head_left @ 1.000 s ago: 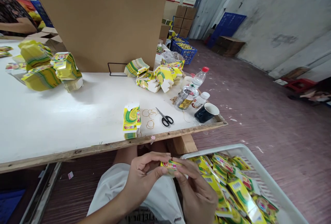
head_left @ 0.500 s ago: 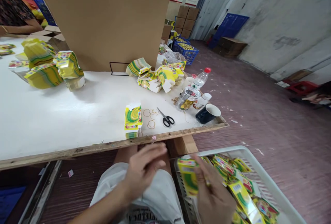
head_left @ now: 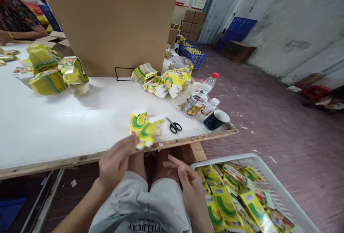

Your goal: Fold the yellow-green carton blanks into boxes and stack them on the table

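My left hand (head_left: pixel 116 159) grips a yellow-and-green cardboard carton (head_left: pixel 149 132) by its left end, above the table's front edge. The carton is blurred and looks flat. Behind it, a small stack of similar cartons (head_left: pixel 137 120) lies on the white table (head_left: pixel 107 118), partly covered. My right hand (head_left: pixel 185 175) hovers over my lap beside the basket, fingers apart and nothing in it. Close to its right, the white plastic basket (head_left: pixel 274 175) holds several filled yellow packs (head_left: pixel 224 204). Black-handled scissors (head_left: pixel 175 127) and thin rubber bands (head_left: pixel 159 131) lie near the carton.
A dark mug (head_left: pixel 215 120), a clear jar (head_left: pixel 195 104) and bottles (head_left: pixel 208 84) stand at the table's right corner. Bundled cartons (head_left: pixel 72 71) sit at left, loose cartons (head_left: pixel 172 82) at the back. A tall cardboard sheet (head_left: pixel 113 25) rises behind. Another person's arm (head_left: pixel 34 32) shows far left.
My right hand has left a yellow pack in the basket and moved left, its fingers now apart. My left hand has moved up and left and now holds a carton.
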Demonstrator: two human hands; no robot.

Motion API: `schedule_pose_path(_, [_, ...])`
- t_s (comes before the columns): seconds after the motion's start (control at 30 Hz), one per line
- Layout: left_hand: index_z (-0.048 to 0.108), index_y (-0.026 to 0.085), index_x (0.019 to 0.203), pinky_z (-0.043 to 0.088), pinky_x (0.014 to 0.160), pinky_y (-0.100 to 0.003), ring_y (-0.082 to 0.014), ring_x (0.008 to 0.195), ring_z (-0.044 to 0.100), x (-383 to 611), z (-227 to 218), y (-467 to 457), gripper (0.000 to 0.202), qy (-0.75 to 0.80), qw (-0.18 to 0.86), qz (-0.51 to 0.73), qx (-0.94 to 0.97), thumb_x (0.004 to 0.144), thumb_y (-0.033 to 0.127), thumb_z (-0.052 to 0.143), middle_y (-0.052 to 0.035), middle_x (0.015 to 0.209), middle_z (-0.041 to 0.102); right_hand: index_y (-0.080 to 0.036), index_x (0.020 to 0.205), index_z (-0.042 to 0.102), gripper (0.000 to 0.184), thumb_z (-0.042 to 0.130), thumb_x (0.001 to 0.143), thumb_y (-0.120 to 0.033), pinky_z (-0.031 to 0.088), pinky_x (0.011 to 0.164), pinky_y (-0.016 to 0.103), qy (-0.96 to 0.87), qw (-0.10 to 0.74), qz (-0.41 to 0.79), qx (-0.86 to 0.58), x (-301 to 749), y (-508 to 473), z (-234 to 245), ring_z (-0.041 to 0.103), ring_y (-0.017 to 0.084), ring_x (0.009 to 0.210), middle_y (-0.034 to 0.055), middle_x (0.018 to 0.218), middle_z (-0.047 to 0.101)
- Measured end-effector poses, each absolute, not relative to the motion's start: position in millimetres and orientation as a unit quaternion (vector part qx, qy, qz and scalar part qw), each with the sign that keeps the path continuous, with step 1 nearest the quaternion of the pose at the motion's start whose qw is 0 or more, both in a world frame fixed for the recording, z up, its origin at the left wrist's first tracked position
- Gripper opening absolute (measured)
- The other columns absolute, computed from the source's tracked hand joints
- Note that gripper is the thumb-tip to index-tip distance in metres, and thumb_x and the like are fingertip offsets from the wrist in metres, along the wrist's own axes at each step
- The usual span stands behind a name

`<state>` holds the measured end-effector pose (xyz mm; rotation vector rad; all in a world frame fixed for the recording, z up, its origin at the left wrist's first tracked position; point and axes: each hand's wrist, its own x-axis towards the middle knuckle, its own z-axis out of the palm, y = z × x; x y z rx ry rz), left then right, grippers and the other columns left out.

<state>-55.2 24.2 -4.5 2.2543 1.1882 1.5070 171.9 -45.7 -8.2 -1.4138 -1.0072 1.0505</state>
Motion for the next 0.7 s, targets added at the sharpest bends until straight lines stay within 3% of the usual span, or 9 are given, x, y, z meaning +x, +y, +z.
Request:
schedule_pose_path(0.13, [0.064, 0.025, 0.135, 0.057, 0.104, -0.038, -0.0253, 0.123, 0.067, -27, -7, -11, 0.048, 0.226, 0.193, 0.499, 0.814, 0.092, 0.005, 0.059, -0.008, 0.122, 0.077, -0.019, 0.094, 0.078, 0.045, 0.071, 0.081, -0.062, 0.056, 0.058, 0.03, -0.316, 0.601, 0.48, -0.555, 170, -39, -4, 0.07, 0.021, 0.065, 0.0078, 0.082, 0.079])
schedule_pose_path(0.23, [0.059, 0.026, 0.14, 0.052, 0.108, -0.041, -0.0291, 0.134, 0.057, -9, -14, -21, 0.052, 0.292, 0.344, 0.522, 0.724, 0.09, 0.013, 0.066, -0.0116, 0.141, 0.065, -0.018, 0.082, 0.074, 0.038, 0.071, 0.083, -0.056, 0.051, 0.054, 0.026, -0.357, 0.563, 0.451, -0.593, 175, -44, -5, 0.063, 0.017, 0.058, 0.0025, 0.067, 0.071])
schedule_pose_path(0.3, [0.056, 0.024, 0.143, 0.056, 0.1, -0.038, -0.0295, 0.125, 0.064, 1, -15, -23, 0.051, 0.364, 0.468, 0.487, 0.641, 0.092, 0.024, 0.065, -0.0126, 0.14, 0.065, -0.018, 0.08, 0.072, 0.036, 0.067, 0.088, -0.052, 0.05, 0.056, 0.027, -0.421, 0.514, 0.417, -0.62, 172, -50, -8, 0.061, 0.018, 0.06, 0.0024, 0.067, 0.069])
schedule_pose_path(0.37, [0.063, 0.021, 0.134, 0.06, 0.085, -0.032, -0.0257, 0.101, 0.074, 7, -14, -23, 0.039, 0.404, 0.544, 0.431, 0.596, 0.096, 0.031, 0.058, -0.0105, 0.12, 0.076, -0.017, 0.098, 0.071, 0.032, 0.069, 0.087, -0.047, 0.053, 0.065, 0.032, -0.471, 0.49, 0.326, -0.658, 166, -55, -12, 0.064, 0.021, 0.073, 0.0075, 0.087, 0.073])
schedule_pose_path(0.47, [0.073, 0.017, 0.116, 0.056, 0.072, -0.026, -0.021, 0.079, 0.07, 9, -10, -23, 0.032, 0.423, 0.568, 0.387, 0.59, 0.097, 0.035, 0.055, -0.0073, 0.096, 0.078, -0.021, 0.14, 0.053, 0.062, 0.073, 0.084, -0.039, 0.051, 0.088, 0.043, -0.544, 0.467, 0.153, -0.68, 162, -58, -15, 0.061, 0.029, 0.106, 0.0152, 0.134, 0.062])
schedule_pose_path(0.53, [0.074, 0.016, 0.111, 0.052, 0.066, -0.024, -0.0185, 0.073, 0.065, 8, -8, -22, 0.031, 0.421, 0.57, 0.372, 0.599, 0.096, 0.035, 0.055, -0.0062, 0.089, 0.076, -0.027, 0.148, 0.045, 0.062, 0.067, 0.089, -0.031, 0.047, 0.095, 0.046, -0.62, 0.42, 0.142, -0.647, 163, -57, -15, 0.058, 0.03, 0.117, 0.0124, 0.141, 0.059])
schedule_pose_path(0.6, [0.075, 0.015, 0.108, 0.048, 0.064, -0.023, -0.017, 0.071, 0.061, 6, -6, -22, 0.031, 0.417, 0.576, 0.358, 0.605, 0.096, 0.036, 0.056, -0.0053, 0.084, 0.073, -0.029, 0.141, 0.052, 0.051, 0.061, 0.092, -0.022, 0.049, 0.092, 0.042, -0.66, 0.395, 0.17, -0.616, 166, -56, -13, 0.062, 0.028, 0.112, 0.0093, 0.133, 0.064])
schedule_pose_path(0.7, [0.076, 0.015, 0.106, 0.047, 0.065, -0.023, -0.0165, 0.071, 0.059, 3, -3, -21, 0.034, 0.395, 0.621, 0.341, 0.585, 0.094, 0.043, 0.059, -0.0048, 0.083, 0.072, -0.026, 0.121, 0.061, 0.034, 0.061, 0.089, -0.014, 0.052, 0.072, 0.031, -0.634, 0.432, 0.192, -0.611, 166, -57, -9, 0.063, 0.018, 0.077, 0.0062, 0.112, 0.065])
